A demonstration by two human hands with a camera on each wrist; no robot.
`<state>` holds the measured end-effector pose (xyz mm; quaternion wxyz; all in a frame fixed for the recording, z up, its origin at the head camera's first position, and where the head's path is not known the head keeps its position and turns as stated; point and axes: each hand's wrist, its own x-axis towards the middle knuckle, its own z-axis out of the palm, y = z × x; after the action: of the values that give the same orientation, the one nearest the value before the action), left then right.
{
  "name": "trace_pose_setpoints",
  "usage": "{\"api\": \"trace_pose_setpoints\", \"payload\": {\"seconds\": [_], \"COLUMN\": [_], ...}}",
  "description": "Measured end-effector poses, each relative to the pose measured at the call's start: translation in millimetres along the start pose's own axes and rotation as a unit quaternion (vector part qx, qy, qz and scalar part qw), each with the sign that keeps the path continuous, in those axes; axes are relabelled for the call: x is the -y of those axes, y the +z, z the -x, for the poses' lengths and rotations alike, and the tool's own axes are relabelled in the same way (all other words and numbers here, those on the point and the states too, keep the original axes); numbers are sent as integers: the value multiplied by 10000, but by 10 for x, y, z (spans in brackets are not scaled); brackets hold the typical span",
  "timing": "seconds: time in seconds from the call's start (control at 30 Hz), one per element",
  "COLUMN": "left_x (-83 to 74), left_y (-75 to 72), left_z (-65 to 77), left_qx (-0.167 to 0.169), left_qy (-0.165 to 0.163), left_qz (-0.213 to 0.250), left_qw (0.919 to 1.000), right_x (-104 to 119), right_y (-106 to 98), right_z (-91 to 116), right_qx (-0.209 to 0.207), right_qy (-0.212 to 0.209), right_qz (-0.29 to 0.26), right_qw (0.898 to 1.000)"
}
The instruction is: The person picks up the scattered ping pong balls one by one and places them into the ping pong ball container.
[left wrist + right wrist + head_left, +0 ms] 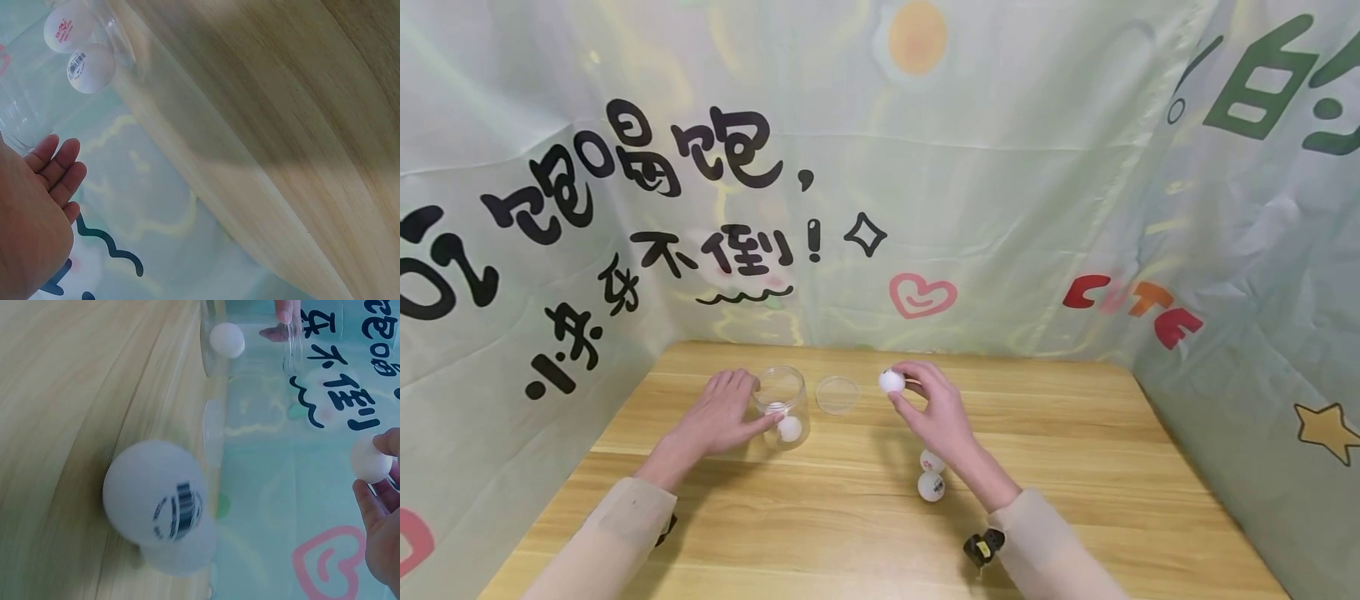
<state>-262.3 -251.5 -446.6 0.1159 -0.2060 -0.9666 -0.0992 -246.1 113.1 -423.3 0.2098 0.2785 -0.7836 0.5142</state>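
Note:
A clear round jar (801, 407) stands upright and uncovered at the left of the table, with two white table tennis balls (789, 429) at its bottom. My left hand (718, 412) holds the jar from its left side, thumb across the front and fingers near the rim. To the right, my right hand (940, 412) pinches another table tennis ball (891, 382) between thumb and fingertips, raised above the table. Two more balls (931, 487) rest close together under the right forearm; the right wrist view shows a barcode-like print on the nearer ball (153, 490).
A clear round lid (838, 395) lies flat on the table just right of the jar. The wooden table (820, 525) is enclosed by printed cloth (1015, 208) at the back and on both sides. Dark wrist devices (983, 547) sit at the sleeves.

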Motion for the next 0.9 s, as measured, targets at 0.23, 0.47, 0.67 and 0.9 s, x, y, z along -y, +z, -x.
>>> {"api": "trace_pose_setpoints", "payload": {"seconds": [0.23, 0.47, 0.67, 0.9], "left_x": [-9, -13, -11, -5], "left_y": [1, -7, -13, -4], "left_z": [-1, -4, -2, 5], "left_qx": [4, 8, 10, -20], "left_qy": [8, -29, -22, 11], "left_qz": [-6, 5, -4, 4], "left_qw": [10000, 10000, 10000, 10000], "right_x": [46, 101, 143, 193], "right_y": [103, 210, 307, 399], "right_z": [-37, -98, -144, -172], "right_qx": [5, 89, 143, 211], "right_qy": [-130, -126, -130, -275], "right_qz": [-136, -279, -367, -429], "right_qw": [9998, 9995, 9991, 9985]}}
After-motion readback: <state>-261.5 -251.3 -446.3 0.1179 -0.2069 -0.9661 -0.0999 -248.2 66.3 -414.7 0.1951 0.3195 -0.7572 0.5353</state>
